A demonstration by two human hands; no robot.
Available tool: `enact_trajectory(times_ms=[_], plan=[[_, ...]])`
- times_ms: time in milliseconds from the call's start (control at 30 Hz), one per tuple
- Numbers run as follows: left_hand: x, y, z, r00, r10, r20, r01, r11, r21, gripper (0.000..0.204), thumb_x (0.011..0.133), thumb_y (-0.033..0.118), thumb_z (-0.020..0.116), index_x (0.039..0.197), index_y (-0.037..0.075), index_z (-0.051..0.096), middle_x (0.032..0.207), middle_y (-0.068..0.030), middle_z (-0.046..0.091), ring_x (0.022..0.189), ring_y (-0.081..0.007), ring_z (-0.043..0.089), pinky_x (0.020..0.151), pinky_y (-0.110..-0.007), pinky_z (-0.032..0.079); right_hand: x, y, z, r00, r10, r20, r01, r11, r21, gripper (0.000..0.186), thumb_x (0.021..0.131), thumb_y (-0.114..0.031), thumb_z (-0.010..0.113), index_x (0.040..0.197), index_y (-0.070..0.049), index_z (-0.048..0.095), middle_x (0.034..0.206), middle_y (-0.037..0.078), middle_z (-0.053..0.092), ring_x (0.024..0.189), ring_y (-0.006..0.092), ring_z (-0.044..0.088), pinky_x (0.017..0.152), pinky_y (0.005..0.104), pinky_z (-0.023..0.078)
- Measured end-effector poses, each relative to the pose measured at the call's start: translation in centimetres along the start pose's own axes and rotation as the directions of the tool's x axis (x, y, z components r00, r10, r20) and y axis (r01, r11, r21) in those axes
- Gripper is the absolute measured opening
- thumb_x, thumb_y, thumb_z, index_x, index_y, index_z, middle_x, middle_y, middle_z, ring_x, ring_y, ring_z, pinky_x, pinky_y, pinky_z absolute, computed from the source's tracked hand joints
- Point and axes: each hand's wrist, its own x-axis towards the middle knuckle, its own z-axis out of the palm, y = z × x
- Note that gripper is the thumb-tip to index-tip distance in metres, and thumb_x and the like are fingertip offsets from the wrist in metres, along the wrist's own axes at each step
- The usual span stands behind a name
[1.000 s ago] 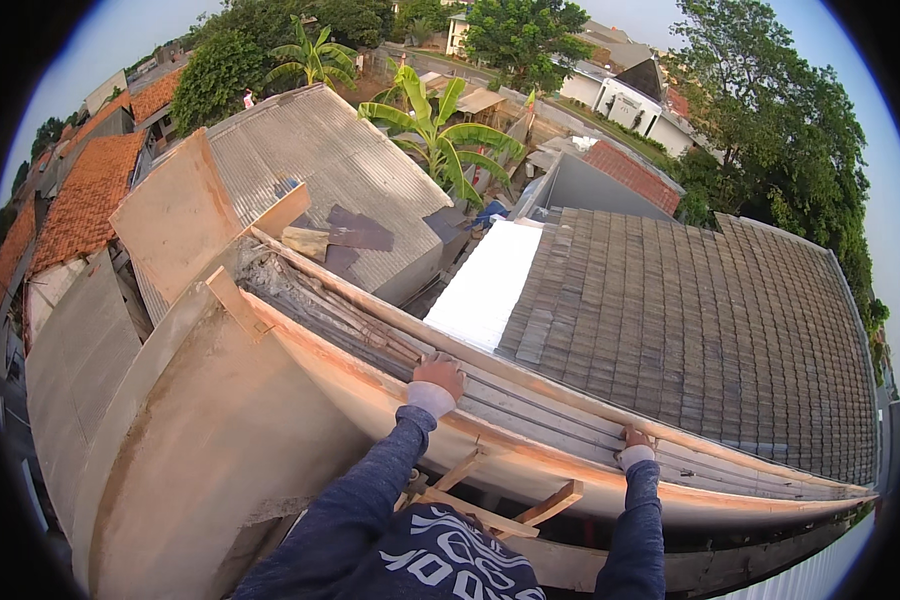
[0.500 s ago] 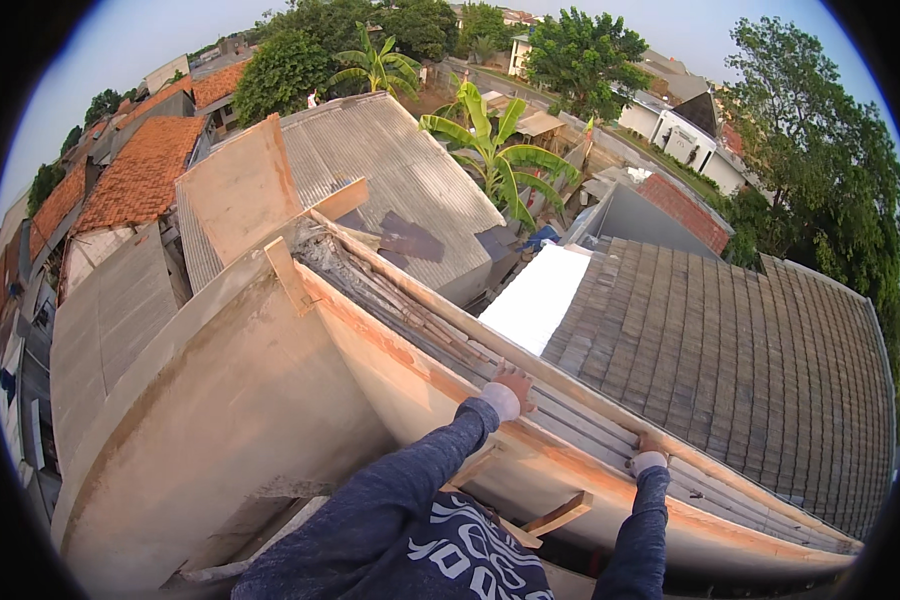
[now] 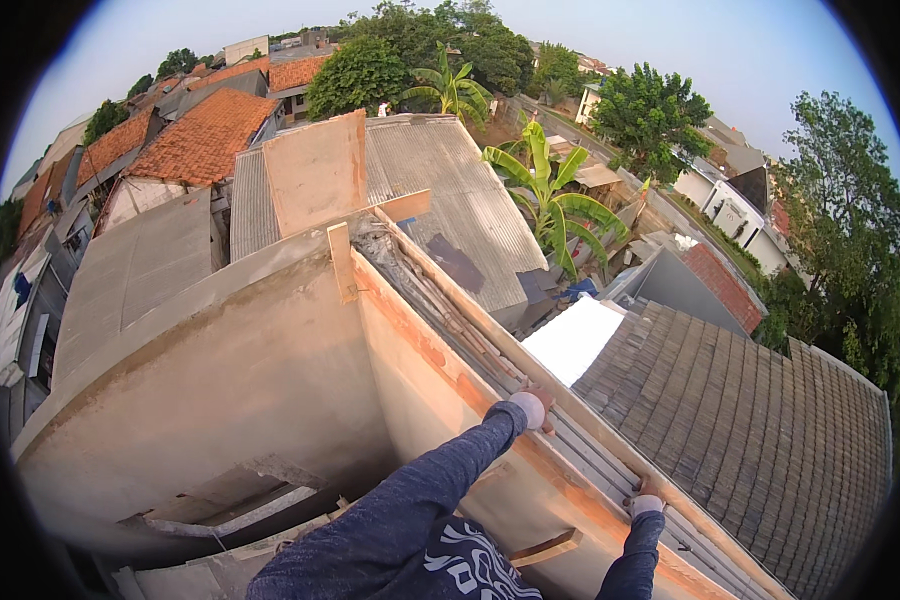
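Note:
A long narrow channel edged with orange-stained boards point(image 3: 420, 330) runs diagonally toward the lower right, with long grey rods point(image 3: 595, 450) lying in it. My left hand point(image 3: 536, 405) has its fingers bent over the rods near the middle of the channel, partly hidden by its pale cuff. Further down to the right, my right hand point(image 3: 646, 497) is curled onto the rods beside the outer board. A short wooden batten point(image 3: 340, 258) stands at the channel's upper end, and another timber point(image 3: 545, 548) juts out below my arms.
A concrete wall point(image 3: 210, 390) curves on the left above a gap with a ledge. Beyond the channel lie a grey tiled roof point(image 3: 740, 430), a white panel point(image 3: 575, 335) and a corrugated roof point(image 3: 450, 190) with a board point(image 3: 315, 170). Banana plants point(image 3: 560, 210), trees and houses stand behind.
The view has swung left, so the channel and roofs sit further right and slope more steeply. Both hands appear lower and further right in the picture, still on the rods.

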Motion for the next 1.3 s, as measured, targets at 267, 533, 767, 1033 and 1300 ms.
enact_trajectory(times_ms=[267,533,767,1033,1300], plan=[[-0.2,-0.1,-0.3,1.000,-0.002,-0.017,0.002,1.000,-0.015,0.076,0.070,0.055,0.075,0.128,0.011,0.056,0.135,-0.0135,0.051,0.135,-0.0302,0.037,0.116,-0.050,0.017,0.8,0.2,0.2,1.000,-0.005,-0.005,0.005,0.999,0.039,0.055,0.061,-0.014,0.084,0.108,-0.012,0.055,0.106,0.013,0.066,0.105,0.0320,0.063,0.088,0.0419,0.047],[0.2,-0.4,0.2,0.999,0.021,-0.036,-0.022,0.999,-0.025,0.074,0.068,0.055,0.076,0.123,0.008,0.060,0.133,-0.0152,0.053,0.133,-0.0319,0.040,0.115,-0.047,0.020,2.9,2.7,2.4,0.998,-0.063,-0.029,0.065,0.993,0.101,0.059,0.058,-0.016,0.081,0.111,-0.011,0.057,0.106,0.013,0.066,0.105,0.0314,0.062,0.090,0.0406,0.047],[0.3,-0.7,0.7,0.999,0.043,-0.025,-0.043,0.998,-0.038,0.077,0.069,0.055,0.075,0.128,0.010,0.057,0.134,-0.0157,0.052,0.136,-0.0316,0.036,0.115,-0.052,0.016,5.2,4.0,4.0,0.992,-0.127,0.002,0.127,0.989,0.082,0.063,0.056,-0.016,0.081,0.112,-0.010,0.053,0.105,0.014,0.066,0.104,0.0323,0.063,0.090,0.0419,0.048],[1.6,-1.4,2.6,0.992,0.093,-0.084,-0.098,0.994,-0.055,0.077,0.069,0.056,0.072,0.129,0.010,0.057,0.136,-0.0131,0.049,0.135,-0.0308,0.035,0.115,-0.058,0.009,5.5,4.4,3.5,0.984,-0.159,0.075,0.156,0.986,0.052,0.065,0.055,-0.005,0.083,0.109,-0.007,0.048,0.091,0.017,0.063,0.090,0.0313,0.064,0.078,0.0436,0.050],[2.2,-1.1,2.2,0.997,0.074,-0.016,-0.075,0.997,-0.012,0.081,0.069,0.057,0.071,0.133,0.012,0.053,0.140,-0.0133,0.046,0.137,-0.0305,0.033,0.115,-0.058,0.008,7.1,4.8,3.3,0.972,-0.159,0.175,0.146,0.986,0.086,0.074,0.050,-0.009,0.088,0.113,-0.008,0.047,0.094,0.017,0.064,0.089,0.0329,0.065,0.077,0.0452,0.052]])
